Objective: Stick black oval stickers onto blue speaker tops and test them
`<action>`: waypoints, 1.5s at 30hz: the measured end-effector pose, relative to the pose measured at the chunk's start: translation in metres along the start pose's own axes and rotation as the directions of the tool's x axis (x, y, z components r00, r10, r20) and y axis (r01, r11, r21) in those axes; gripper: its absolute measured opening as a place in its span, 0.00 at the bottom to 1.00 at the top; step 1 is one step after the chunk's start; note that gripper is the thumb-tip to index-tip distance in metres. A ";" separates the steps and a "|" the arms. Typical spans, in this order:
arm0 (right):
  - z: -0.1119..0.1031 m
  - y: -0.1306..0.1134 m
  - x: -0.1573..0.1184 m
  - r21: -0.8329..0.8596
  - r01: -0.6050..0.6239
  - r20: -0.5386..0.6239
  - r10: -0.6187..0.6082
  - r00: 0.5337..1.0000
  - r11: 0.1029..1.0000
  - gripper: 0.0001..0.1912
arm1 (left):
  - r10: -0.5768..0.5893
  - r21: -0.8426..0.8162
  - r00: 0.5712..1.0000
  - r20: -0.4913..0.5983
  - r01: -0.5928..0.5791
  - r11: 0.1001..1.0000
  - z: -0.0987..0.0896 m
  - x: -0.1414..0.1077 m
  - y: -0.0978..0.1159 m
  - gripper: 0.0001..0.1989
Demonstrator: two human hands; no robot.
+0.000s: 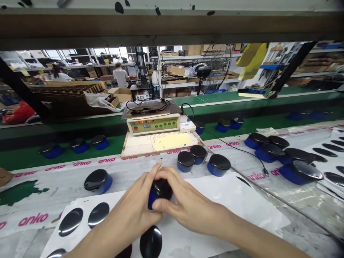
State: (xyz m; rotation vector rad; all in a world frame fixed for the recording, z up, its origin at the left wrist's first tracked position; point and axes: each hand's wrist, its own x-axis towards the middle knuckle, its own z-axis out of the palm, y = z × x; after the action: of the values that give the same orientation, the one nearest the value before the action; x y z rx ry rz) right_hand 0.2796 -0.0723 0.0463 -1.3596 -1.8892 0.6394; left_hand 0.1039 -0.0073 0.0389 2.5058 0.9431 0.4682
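Note:
Between my two hands is a round blue case with a glossy black top (162, 189), held over a white sheet (215, 193). My left hand (141, 200) wraps its left side. My right hand (185, 200) curls round the right side, thumb at the near edge and fingers over the far edge. Glossy black discs (151, 242) lie on the sheet below and to the left. Another blue case with a black top (98, 181) stands to the left. Three more, one of them a blue case (219, 165), stand just beyond my right hand.
A control box with lit buttons (153, 123) sits on a board ahead. More blue cases (268, 152) cluster at right by a disc sheet. Several cases (100, 142) stand on the green belt (27, 154). A cable (249, 154) crosses the table; a shelf edge (172, 28) hangs overhead.

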 end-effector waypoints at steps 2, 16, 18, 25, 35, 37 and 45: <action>-0.017 0.016 -0.003 -0.279 -0.102 -0.077 0.083 0.994 0.955 0.30 | -0.003 0.111 0.997 -0.077 0.012 0.994 -0.010 0.003 -0.021 0.30; -0.111 0.075 -0.059 -0.181 -0.529 -0.351 0.448 0.822 0.829 0.21 | 0.149 0.829 0.964 -0.220 0.105 0.549 -0.027 0.004 -0.065 0.15; -0.107 0.063 -0.058 -0.087 -0.466 -0.294 0.425 0.856 0.880 0.22 | 0.225 0.797 0.955 -0.195 0.021 0.604 -0.025 0.009 -0.045 0.13; -0.057 0.012 -0.013 -0.181 -0.091 0.109 0.111 0.988 0.979 0.15 | 0.309 0.695 0.932 -0.190 -0.095 0.712 -0.023 0.002 -0.024 0.08; 0.020 0.015 0.071 -0.338 0.225 0.338 -0.106 0.935 0.914 0.19 | 0.352 0.692 0.914 -0.203 -0.120 0.712 -0.025 -0.035 -0.047 0.11; 0.027 0.012 0.080 -0.355 0.278 0.379 -0.134 0.916 0.893 0.25 | 0.356 0.681 0.912 -0.203 -0.129 0.721 -0.021 -0.041 -0.054 0.13; -0.074 0.082 0.056 -0.664 -0.037 0.038 0.083 0.996 0.747 0.18 | 0.405 0.583 0.875 -0.266 -0.188 0.791 -0.016 -0.046 -0.062 0.12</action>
State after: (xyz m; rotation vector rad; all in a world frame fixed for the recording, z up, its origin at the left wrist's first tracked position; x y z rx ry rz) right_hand 0.3751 0.0060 0.0467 -1.8561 -2.2443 0.0020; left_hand 0.0308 0.0073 0.0144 3.1922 0.8985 0.9317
